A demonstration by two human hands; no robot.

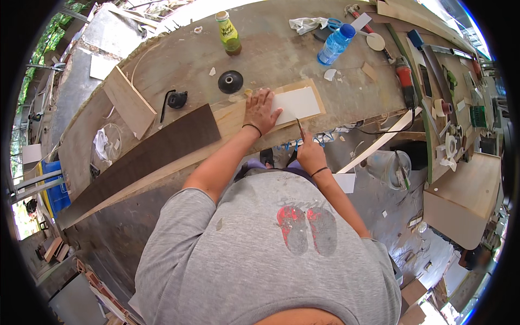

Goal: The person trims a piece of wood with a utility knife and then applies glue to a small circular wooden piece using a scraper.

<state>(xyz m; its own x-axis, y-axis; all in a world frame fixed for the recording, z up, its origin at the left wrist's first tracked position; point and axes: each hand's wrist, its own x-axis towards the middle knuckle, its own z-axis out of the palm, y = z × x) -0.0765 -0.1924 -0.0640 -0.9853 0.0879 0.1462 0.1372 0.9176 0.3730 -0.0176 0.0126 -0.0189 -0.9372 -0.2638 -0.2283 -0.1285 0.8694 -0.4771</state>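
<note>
My left hand [261, 112] lies flat, fingers stretched out, across the left end of a white rectangular sheet [301, 103]. Under that sheet is a thin tan wooden piece [318, 96], its border showing along the far and right sides. It rests by the bench's near edge, over a long pale board [230, 114]. My right hand [312, 157] is closed around a slim brown pointed tool [300, 129]; its exact kind is unclear. The tool's tip meets the near edge of the white sheet. A long dark brown strip [179, 135] stretches left from beside my left forearm.
Beyond my hands stand a green-labelled bottle [229, 35] and a blue-capped bottle [336, 46], near a black disc [230, 82]. A red-and-black power tool [404, 81] lies at right, its cord hanging over the edge. A clear bucket [387, 167] stands below.
</note>
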